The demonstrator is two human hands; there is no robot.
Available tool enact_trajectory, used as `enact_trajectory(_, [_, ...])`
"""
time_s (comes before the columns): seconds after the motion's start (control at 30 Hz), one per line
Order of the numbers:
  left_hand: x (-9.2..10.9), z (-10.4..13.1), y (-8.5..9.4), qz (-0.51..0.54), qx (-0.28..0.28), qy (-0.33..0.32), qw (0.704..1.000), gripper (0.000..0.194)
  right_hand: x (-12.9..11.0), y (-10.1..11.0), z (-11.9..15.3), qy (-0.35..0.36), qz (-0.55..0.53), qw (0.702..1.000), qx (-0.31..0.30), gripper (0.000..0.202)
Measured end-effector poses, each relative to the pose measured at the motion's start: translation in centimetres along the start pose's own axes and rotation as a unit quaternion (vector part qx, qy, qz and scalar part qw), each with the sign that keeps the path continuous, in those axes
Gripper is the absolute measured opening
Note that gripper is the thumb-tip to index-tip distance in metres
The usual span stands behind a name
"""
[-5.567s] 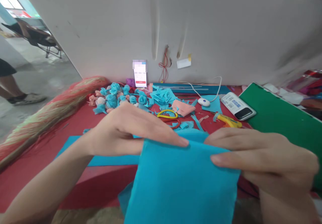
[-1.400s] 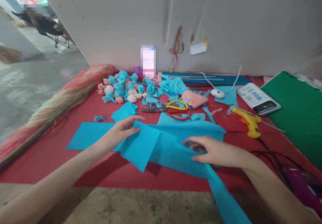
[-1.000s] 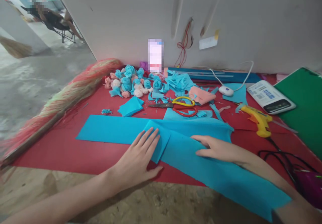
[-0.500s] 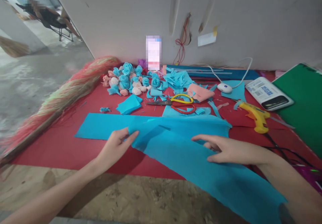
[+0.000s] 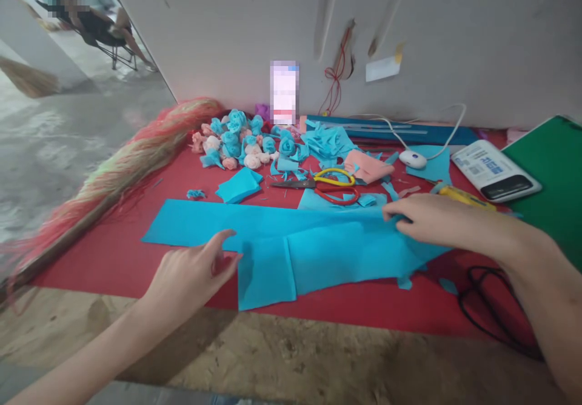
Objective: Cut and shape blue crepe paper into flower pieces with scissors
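Desk: What lay at the dial's centre?

Photographer: Blue sheets [image 5: 327, 253], thin, matte and faintly crinkled, overlapped on a red tabletop [image 5: 91, 253]. A squarish section [image 5: 266, 277] ended at a narrow ridge; a long, straight-edged strip [image 5: 191, 220] stretched toward half past nine.

Desk: And the hands?

Photographer: The left hand [image 5: 184, 279], between eight and nine, held thumb and forefinger apart, released, just beside the squarish section. The right hand [image 5: 439, 218], at three, bent its fingers over the sheets; whether they pinched the material could not be told.

Desk: What crowded the scene?

Photographer: Ruffled blue, white and pink rosettes [image 5: 231, 144] clustered at eleven, a propped phone [image 5: 284, 93] stood at twelve, and scissors [image 5: 313, 183] with yellow and red handles lay toward one, near a folded peach piece [image 5: 370, 165]. The right hand and wrist partly blocked a yellow tool [image 5: 468, 197]. A shaggy red-and-cream fibre bundle [image 5: 122, 156] sprawled at ten.
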State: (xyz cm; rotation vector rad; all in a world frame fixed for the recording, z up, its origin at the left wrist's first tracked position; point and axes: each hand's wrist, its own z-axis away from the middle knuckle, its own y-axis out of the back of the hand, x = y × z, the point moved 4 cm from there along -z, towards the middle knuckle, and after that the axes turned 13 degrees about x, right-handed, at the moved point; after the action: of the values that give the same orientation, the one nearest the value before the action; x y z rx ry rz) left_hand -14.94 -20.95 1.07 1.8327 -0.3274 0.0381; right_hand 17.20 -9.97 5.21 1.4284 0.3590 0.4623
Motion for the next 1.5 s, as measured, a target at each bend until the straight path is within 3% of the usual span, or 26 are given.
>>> enact_trajectory(0.07, [1.8, -0.2, 0.0, 0.012, 0.065, -0.16, 0.985, 0.023, -0.7, 0.9, -1.1, 0.001, 0.052, 0.999, 0.012, 0.023])
enact_trajectory(0.1, [3.0, -0.1, -0.3, 0.053, 0.06, -0.257, 0.963, 0.023, -1.1, 1.4, -1.8, 0.005, 0.074, 0.997, 0.022, 0.022])
enact_trajectory(0.13, [4.0, 0.0, -0.7, 0.098, 0.03, -0.341, 0.935, 0.026, -1.4, 1.8, -2.5, 0.01, 0.092, 0.995, 0.034, 0.021])
enact_trajectory(0.2, [5.3, -0.1, -1.6, 0.157, -0.035, -0.423, 0.892, 0.034, -2.1, 2.5, -4.0, 0.017, 0.12, 0.99, 0.069, 0.022])
enact_trajectory(0.27, [6.0, -0.6, -2.3, 0.178, -0.085, -0.425, 0.884, 0.039, -2.8, 3.0, -5.4, 0.021, 0.141, 0.984, 0.104, 0.026])
enact_trajectory(0.37, [6.2, -1.0, -3.3, 0.16, -0.131, -0.395, 0.895, 0.044, -4.0, 3.4, -6.2, 0.035, 0.157, 0.968, 0.191, 0.026])
enact_trajectory(0.43, [6.1, -0.9, -3.7, 0.147, -0.148, -0.39, 0.897, 0.049, -4.7, 3.7, -5.1, 0.027, 0.138, 0.949, 0.282, 0.026])
enact_trajectory(0.5, [5.9, -0.8, -4.0, 0.139, -0.157, -0.387, 0.898, 0.051, -4.7, 3.4, -3.1, -0.029, 0.099, 0.942, 0.318, 0.025])
enact_trajectory(0.6, [5.9, -0.5, -4.2, 0.131, -0.155, -0.384, 0.901, 0.051, -3.6, 1.3, 0.4, -0.17, 0.005, 0.954, 0.247, 0.025])
enact_trajectory(0.67, [6.0, -0.4, -4.3, 0.126, -0.146, -0.38, 0.904, 0.05, -2.3, -0.9, 2.4, -0.298, -0.14, 0.93, 0.163, 0.033])
enact_trajectory(0.8, [6.7, -0.3, -4.5, 0.109, -0.112, -0.361, 0.919, 0.05, -1.4, -4.5, 2.9, -0.325, -0.316, 0.887, 0.091, 0.04])
enact_trajectory(0.9, [7.3, -0.1, -4.8, 0.093, -0.099, -0.36, 0.923, 0.05, -1.7, -6.1, 1.7, -0.325, -0.454, 0.826, 0.072, 0.042])
enact_trajectory(1.03, [7.6, -0.1, -4.7, 0.084, -0.096, -0.356, 0.926, 0.048, -2.6, -6.3, 0.3, -0.322, -0.575, 0.747, 0.085, 0.043])
enact_trajectory(1.17, [7.4, -0.1, -4.4, 0.079, -0.094, -0.33, 0.936, 0.046, -2.5, -5.6, -0.8, -0.329, -0.628, 0.694, 0.121, 0.044])
enact_trajectory(1.33, [6.9, -0.6, -4.2, 0.074, -0.077, -0.324, 0.94, 0.043, -1.3, -4.8, -1.9, -0.349, -0.625, 0.678, 0.166, 0.04])
enact_trajectory(1.5, [6.1, -1.7, -4.6, 0.034, -0.067, -0.301, 0.951, 0.046, -0.7, -3.5, 0.3, -0.362, -0.555, 0.687, 0.299, 0.035])
